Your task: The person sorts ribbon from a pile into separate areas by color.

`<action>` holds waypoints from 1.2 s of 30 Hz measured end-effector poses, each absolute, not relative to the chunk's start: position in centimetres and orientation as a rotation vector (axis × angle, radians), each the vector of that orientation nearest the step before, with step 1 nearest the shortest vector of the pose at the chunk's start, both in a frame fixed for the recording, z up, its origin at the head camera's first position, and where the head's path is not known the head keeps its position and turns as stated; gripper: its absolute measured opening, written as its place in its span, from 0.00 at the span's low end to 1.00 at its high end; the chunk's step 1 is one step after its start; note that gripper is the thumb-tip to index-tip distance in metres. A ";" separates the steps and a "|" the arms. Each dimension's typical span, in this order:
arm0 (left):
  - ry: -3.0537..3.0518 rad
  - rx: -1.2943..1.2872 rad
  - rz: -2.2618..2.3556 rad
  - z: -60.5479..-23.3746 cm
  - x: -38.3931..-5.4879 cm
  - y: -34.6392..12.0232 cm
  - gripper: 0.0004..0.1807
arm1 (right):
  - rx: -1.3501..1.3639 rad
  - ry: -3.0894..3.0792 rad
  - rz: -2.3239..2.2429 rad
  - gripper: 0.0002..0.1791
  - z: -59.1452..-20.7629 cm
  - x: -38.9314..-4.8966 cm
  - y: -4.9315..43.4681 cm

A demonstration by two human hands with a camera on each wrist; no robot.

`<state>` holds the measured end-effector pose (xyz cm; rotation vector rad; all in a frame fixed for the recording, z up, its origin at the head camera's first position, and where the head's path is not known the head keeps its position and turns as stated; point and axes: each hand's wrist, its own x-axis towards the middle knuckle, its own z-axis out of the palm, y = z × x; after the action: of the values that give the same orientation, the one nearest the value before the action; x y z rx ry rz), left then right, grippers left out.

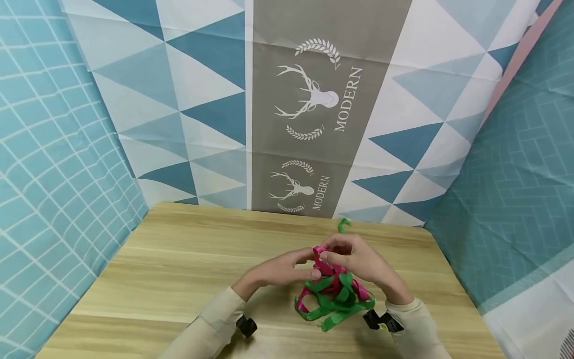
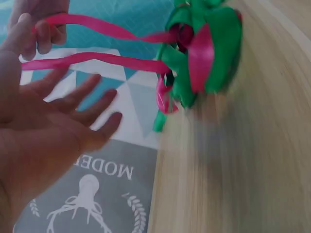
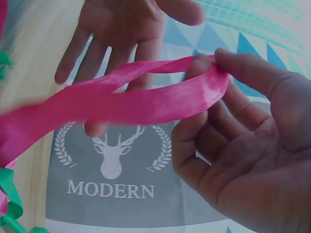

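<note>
A tangled bundle of green ribbon (image 1: 341,303) and pink ribbon (image 1: 334,281) hangs below the two hands, over the table. My right hand (image 1: 360,257) pinches a loop of the pink ribbon (image 3: 160,104) between thumb and forefinger, and the loop stretches from there to the bundle. Beside it, my left hand (image 1: 282,269) has its fingers spread and extended, palm toward the ribbon. In the right wrist view the left hand's fingers (image 3: 92,63) lie behind the pink loop; whether they touch it I cannot tell.
A wood-grain table (image 1: 193,249) lies beneath the hands. Patterned cloth (image 1: 215,114) with printed deer heads hangs behind it, with blue-green cloths at both sides. A green ribbon end (image 1: 344,224) shows near the back edge. Small black devices (image 1: 246,326) sit at both wrists.
</note>
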<state>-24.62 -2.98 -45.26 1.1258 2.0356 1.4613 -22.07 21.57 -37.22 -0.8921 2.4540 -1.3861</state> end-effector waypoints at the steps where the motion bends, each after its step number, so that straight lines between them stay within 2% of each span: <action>1: 1.976 1.128 1.507 -45.2 -24.7 -2.9 0.27 | -0.902 2.430 -1.402 0.08 -37.0 -22.1 21.7; 6: 1.800 1.097 1.690 -44.0 -25.1 -3.8 0.17 | -0.919 2.369 -1.462 0.07 -35.8 -21.8 22.8; 11: 1.876 1.061 1.713 -42.4 -24.7 -5.9 0.12 | -0.943 2.417 -1.513 0.06 -34.7 -21.3 23.6; 22: 2.040 0.910 1.734 -39.0 -23.7 -12.0 0.12 | -1.026 2.520 -1.525 0.12 -33.3 -22.3 25.0; 30: 2.207 0.851 1.741 -37.8 -24.0 -17.0 0.08 | -0.858 2.583 -1.547 0.09 -33.6 -24.0 26.7; 36: 2.295 0.806 1.745 -37.4 -24.6 -20.8 0.08 | -0.720 2.590 -1.643 0.12 -34.4 -25.8 27.6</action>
<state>-24.60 -20.80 -37.39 0.8060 2.2952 1.7448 -25.76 27.61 -34.38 -0.7198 2.5904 -1.6433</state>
